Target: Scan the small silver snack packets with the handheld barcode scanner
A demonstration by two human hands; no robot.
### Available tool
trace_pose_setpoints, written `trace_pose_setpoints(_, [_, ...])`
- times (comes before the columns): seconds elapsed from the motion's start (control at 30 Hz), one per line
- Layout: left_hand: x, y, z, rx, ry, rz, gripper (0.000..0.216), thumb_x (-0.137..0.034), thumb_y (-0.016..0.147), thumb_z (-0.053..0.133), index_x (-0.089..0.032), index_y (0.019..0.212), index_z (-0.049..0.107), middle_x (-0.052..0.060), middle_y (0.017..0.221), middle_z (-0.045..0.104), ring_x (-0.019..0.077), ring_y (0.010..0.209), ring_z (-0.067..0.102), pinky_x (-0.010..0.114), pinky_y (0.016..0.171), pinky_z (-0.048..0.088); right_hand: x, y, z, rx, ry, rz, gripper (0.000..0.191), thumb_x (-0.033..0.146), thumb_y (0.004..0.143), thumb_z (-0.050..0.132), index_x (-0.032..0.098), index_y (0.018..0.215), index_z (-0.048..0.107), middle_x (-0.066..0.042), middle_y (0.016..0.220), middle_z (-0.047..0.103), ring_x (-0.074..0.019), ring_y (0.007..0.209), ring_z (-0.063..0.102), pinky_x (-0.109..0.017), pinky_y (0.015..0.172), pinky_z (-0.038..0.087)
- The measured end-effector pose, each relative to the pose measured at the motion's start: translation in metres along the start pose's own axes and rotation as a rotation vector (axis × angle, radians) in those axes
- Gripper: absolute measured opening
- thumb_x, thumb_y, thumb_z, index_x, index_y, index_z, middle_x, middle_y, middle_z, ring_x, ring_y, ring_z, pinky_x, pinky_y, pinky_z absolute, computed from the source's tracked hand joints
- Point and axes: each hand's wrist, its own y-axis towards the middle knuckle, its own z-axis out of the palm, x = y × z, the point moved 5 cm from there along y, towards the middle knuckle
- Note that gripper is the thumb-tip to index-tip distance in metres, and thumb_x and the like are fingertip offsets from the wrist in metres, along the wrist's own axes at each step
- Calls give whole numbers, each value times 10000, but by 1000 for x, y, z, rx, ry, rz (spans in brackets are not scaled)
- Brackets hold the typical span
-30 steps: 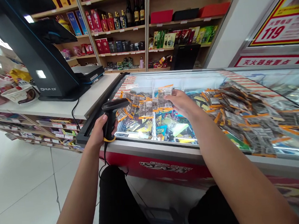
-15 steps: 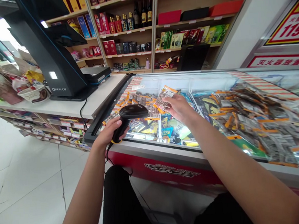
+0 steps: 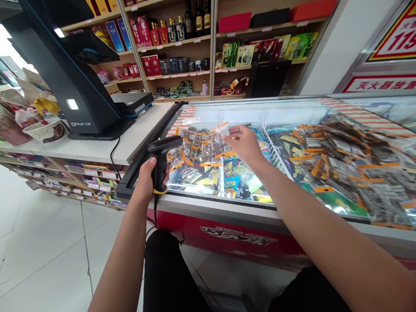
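Your left fingers (image 3: 167,172) grip the scanner (image 3: 160,159) low, head clear; right fingers (image 3: 235,133) pinch a packet (image 3: 219,138) by its edge, likely baring its front.

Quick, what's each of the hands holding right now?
Left hand: closed around the black, pistol-shaped plastic scanner.
Right hand: closed, pinching a flat, see-through plastic packet with orange edges.
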Motion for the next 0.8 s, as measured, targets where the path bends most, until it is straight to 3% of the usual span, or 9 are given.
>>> trace_pose_setpoints(0.1, [2,2,-2,-63,-32,-15,545,-715,903,734,-191,808,617,40,717,648,102,476,480,237,431,329,0,5,6,4,-142,-19,193,318,891,852,186,1016,785,-126,1059,822,-328,1070,779,-456,1022,611])
trace_pose_setpoints(0.2, [4,3,-2,-49,-32,-36,540,-707,888,753,-184,822,636,28,688,629,104,467,481,234,427,341,-5,4,14,101,2,127,172,344,938,840,194,1003,786,-91,944,824,-279,866,788,-404,848,633])
trace_pose_setpoints(0.3, [4,3,-2,-57,-35,-38,505,-669,883,769,-175,876,665,26,694,644,104,453,483,231,418,345,-4,-2,13,205,211,242,175,374,1041,753,216,1112,775,-80,1001,863,-223,759,808,-357,796,639])
trace_pose_setpoints(0.37, [3,3,-2,-61,-28,-46,479,-640,889,763,-169,884,676,32,705,655,104,448,483,232,407,344,-4,-2,-1,200,196,232,203,351,1082,681,228,1219,767,-95,1111,880,-238,851,852,-373,856,657])
trace_pose_setpoints(0.43, [3,3,-2,-58,-15,-60,454,-616,889,753,-169,867,677,39,707,657,108,446,483,235,393,340,-8,3,-29,108,-37,163,278,324,1081,656,215,1311,767,-146,1253,868,-306,1069,859,-437,972,654])
trace_pose_setpoints(0.5, [2,3,0,-46,4,-69,428,-594,888,742,-175,836,669,46,699,655,112,447,480,235,384,336,-16,11,-64,-15,-436,101,396,345,1047,707,165,1394,766,-231,1402,816,-413,1346,765,-532,1144,583])
trace_pose_setpoints(0.6, [1,3,2,-17,33,-71,396,-567,892,732,-194,794,644,47,663,644,123,450,478,237,385,352,-43,19,-107,-60,-882,242,606,391,992,768,44,1487,721,-369,1535,704,-550,1563,574,-674,1273,433])
trace_pose_setpoints(0.7, [3,4,0,-1,53,-87,391,-566,891,728,-201,789,636,41,625,623,132,440,480,242,380,365,-59,20,-131,-26,-1033,229,642,395,995,753,24,1517,704,-384,1604,647,-555,1605,519,-697,1296,395])
trace_pose_setpoints(0.8, [7,5,-3,0,68,-96,411,-575,897,731,-180,803,664,53,664,650,125,442,498,237,379,371,-53,9,-142,-18,-1050,3,575,338,1040,660,45,1534,704,-334,1572,682,-495,1574,552,-636,1309,407])
